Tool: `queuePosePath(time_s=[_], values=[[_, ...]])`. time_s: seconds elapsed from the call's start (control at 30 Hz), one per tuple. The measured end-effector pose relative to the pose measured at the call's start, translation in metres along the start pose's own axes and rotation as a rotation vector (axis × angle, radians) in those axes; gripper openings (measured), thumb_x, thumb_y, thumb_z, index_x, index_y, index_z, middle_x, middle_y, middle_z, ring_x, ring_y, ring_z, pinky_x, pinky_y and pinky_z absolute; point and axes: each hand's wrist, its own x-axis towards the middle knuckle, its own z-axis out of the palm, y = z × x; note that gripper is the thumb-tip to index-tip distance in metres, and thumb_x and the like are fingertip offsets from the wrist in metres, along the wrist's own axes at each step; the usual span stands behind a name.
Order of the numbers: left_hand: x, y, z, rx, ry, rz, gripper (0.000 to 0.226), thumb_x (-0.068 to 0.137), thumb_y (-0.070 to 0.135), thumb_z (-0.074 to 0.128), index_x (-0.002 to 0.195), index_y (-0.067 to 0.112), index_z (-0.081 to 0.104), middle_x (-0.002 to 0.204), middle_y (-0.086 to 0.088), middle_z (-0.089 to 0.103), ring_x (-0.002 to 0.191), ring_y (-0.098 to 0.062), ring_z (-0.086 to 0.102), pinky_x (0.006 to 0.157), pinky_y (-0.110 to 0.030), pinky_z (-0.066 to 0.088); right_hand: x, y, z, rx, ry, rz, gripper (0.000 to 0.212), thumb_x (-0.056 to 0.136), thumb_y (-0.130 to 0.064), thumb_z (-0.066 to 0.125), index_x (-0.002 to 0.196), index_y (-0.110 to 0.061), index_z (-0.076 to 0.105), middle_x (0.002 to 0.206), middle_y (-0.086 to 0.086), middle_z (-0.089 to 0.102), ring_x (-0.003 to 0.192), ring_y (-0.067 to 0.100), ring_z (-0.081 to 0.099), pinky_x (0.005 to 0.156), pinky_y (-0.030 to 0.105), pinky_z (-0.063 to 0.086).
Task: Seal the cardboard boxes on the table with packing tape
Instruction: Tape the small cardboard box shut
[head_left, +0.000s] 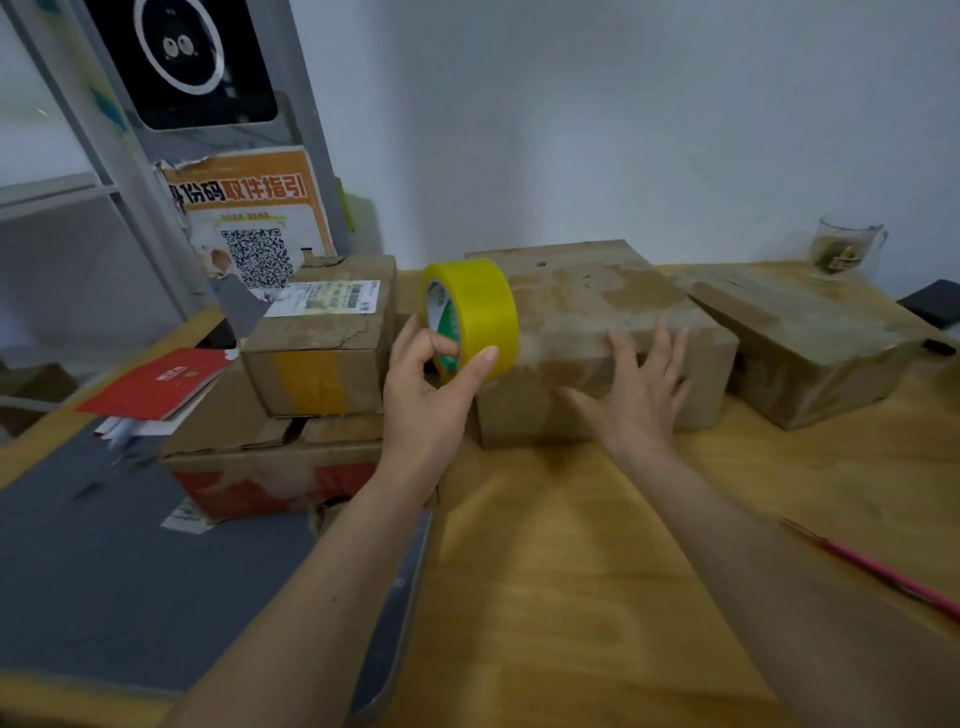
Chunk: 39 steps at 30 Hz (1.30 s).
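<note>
At the left of the frame a small box (318, 338), already banded in yellow on its front face, sits on a flattened carton (270, 467); red booklets (156, 384) lie beside them. Just left of centre the left hand (434, 395) grips the yellow tape roll (475, 317), thumb on the outer band and a finger hooked through the core, the roll standing on edge at the left end of the middle box (597, 332). At centre right the right hand (636, 395) presses on that box's near top edge and front face, fingers straight and spread. The box's long axis runs left to right across the frame, so the tape's likely path leads from the roll toward the right hand, which is the nearer to the untaped span. A third box (800, 338) lies close on the right, narrowing room at that end; bare wooden table (571, 571) gives open space in the foreground. A glass mug (847, 249) stands upper right, a red pen (883, 571) lower right.
</note>
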Motion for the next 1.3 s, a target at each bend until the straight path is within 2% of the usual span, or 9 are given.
queuePosePath(time_s=[0.13, 0.3, 0.5, 0.73, 0.83, 1.03, 1.13, 1.23, 1.3], values=[[-0.005, -0.005, -0.010, 0.106, 0.066, 0.071, 0.024, 0.083, 0.023, 0.079, 0.077, 0.022, 0.056, 0.153, -0.004, 0.041, 0.146, -0.008, 0.029, 0.111, -0.027, 0.034, 0.018, -0.009, -0.005, 0.188, -0.058, 0.014, 0.074, 0.089, -0.027, 0.066, 0.150, -0.016, 0.026, 0.162, 0.006, -0.007, 0.148, 0.024, -0.011, 0.120, 0.045, 0.009], [-0.013, 0.001, -0.016, 0.131, -0.006, 0.190, 0.027, 0.078, 0.020, 0.083, 0.077, 0.026, 0.057, 0.152, -0.006, 0.040, 0.142, -0.005, 0.032, 0.100, -0.002, 0.031, -0.016, -0.038, -0.035, 0.805, -0.199, -0.126, 0.062, 0.090, -0.051, 0.057, 0.142, -0.020, 0.042, 0.143, -0.004, 0.047, 0.134, 0.015, 0.043, 0.104, 0.031, 0.038], [-0.029, 0.023, -0.013, -0.058, -0.311, 0.091, 0.030, 0.064, 0.036, 0.083, 0.076, 0.016, 0.065, 0.146, -0.004, 0.050, 0.139, -0.010, 0.042, 0.116, -0.037, 0.035, -0.035, -0.052, -0.074, 1.435, -0.802, 0.004, 0.077, 0.073, -0.072, 0.060, 0.128, -0.018, 0.061, 0.124, 0.014, 0.065, 0.108, 0.029, 0.064, 0.080, 0.040, 0.054], [-0.036, 0.051, -0.033, -0.267, -0.435, -0.066, 0.017, 0.065, 0.025, 0.087, 0.073, 0.023, 0.072, 0.147, -0.003, 0.051, 0.140, -0.025, 0.043, 0.105, -0.061, 0.043, -0.059, -0.047, -0.078, 1.600, -0.866, 0.222, 0.053, 0.090, -0.030, 0.057, 0.134, 0.000, 0.053, 0.131, 0.023, 0.058, 0.115, 0.032, 0.059, 0.099, 0.044, 0.050], [-0.040, 0.058, -0.040, -0.182, -0.500, -0.087, 0.021, 0.064, 0.021, 0.087, 0.079, 0.019, 0.073, 0.151, -0.001, 0.046, 0.141, -0.022, 0.042, 0.103, -0.059, 0.046, -0.073, -0.057, -0.073, 1.364, -0.911, 0.180, 0.018, 0.084, -0.012, 0.063, 0.093, -0.013, 0.079, 0.103, 0.016, 0.072, 0.090, 0.029, 0.071, 0.080, 0.039, 0.059], [-0.051, 0.066, -0.047, -0.116, -0.533, -0.161, 0.034, 0.066, 0.012, 0.080, 0.099, 0.013, 0.075, 0.133, 0.000, 0.062, 0.119, -0.015, 0.063, 0.086, -0.043, 0.059, -0.070, -0.060, -0.076, 1.425, -0.794, 0.321, 0.042, 0.098, -0.020, 0.048, 0.069, -0.014, 0.079, 0.081, 0.012, 0.074, 0.065, 0.022, 0.071, 0.059, 0.037, 0.060], [-0.050, 0.069, -0.053, -0.136, -0.456, -0.169, 0.044, 0.072, 0.014, 0.080, 0.114, 0.016, 0.069, 0.114, -0.003, 0.073, 0.100, -0.019, 0.072, 0.076, -0.031, 0.061, -0.073, -0.058, -0.073, 1.516, -0.731, 0.423, 0.038, 0.097, -0.021, 0.049, 0.073, -0.008, 0.077, 0.079, 0.015, 0.073, 0.063, 0.027, 0.070, 0.057, 0.034, 0.059], [-0.039, 0.063, -0.055, 0.220, -0.045, -0.025, 0.058, 0.077, 0.028, 0.084, 0.128, 0.029, 0.057, 0.132, 0.008, 0.059, 0.120, -0.010, 0.058, 0.094, -0.029, 0.052, -0.079, -0.064, -0.076, 1.612, -0.732, 0.505, 0.016, 0.079, -0.015, 0.066, 0.091, -0.003, 0.068, 0.077, 0.019, 0.072, 0.060, 0.030, 0.069, 0.053, 0.032, 0.058], [-0.031, 0.056, -0.056, 0.485, 0.234, 0.053, 0.079, 0.075, 0.039, 0.084, 0.142, 0.030, 0.042, 0.150, 0.002, 0.039, 0.140, -0.017, 0.034, 0.113, -0.041, 0.037, -0.081, -0.069, -0.075, 1.655, -0.741, 0.506, 0.054, 0.047, -0.012, 0.078, 0.098, -0.005, 0.064, 0.079, 0.020, 0.072, 0.061, 0.032, 0.069, 0.055, 0.033, 0.058]])
